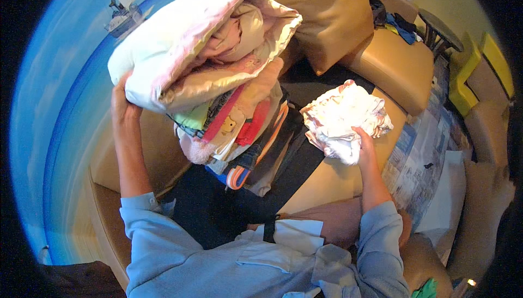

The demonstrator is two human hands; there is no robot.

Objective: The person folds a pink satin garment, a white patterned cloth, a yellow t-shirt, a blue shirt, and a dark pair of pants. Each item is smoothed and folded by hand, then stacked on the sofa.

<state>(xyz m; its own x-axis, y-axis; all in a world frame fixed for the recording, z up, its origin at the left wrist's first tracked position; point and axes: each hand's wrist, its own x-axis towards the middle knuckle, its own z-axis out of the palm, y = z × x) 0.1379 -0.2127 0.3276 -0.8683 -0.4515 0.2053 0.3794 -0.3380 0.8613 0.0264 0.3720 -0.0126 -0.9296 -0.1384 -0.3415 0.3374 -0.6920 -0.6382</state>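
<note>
A thick, folded pink-and-white quilt (179, 48) rests over a stack of folded clothes (245, 130), and my left hand (126, 99) grips its near left corner. Pink fleece, red, green and denim pieces show along the stack's near side. A folded striped cloth (238, 177) in orange, white and blue sticks out at the bottom. To the right of the stack, my right hand (365, 142) holds a crumpled bundle of white and pale pink cloth (347, 114) by its near edge, thumb on top. My left fingers are partly hidden under the quilt.
The stack stands on black cloth (196, 200) spread over a tan sofa (339, 183). A large tan cushion (327, 16) leans behind it. Dark and blue clothes (402, 26) lie on the sofa's far arm, near a dark stool (441, 30). A painted wall (61, 105) borders the left side.
</note>
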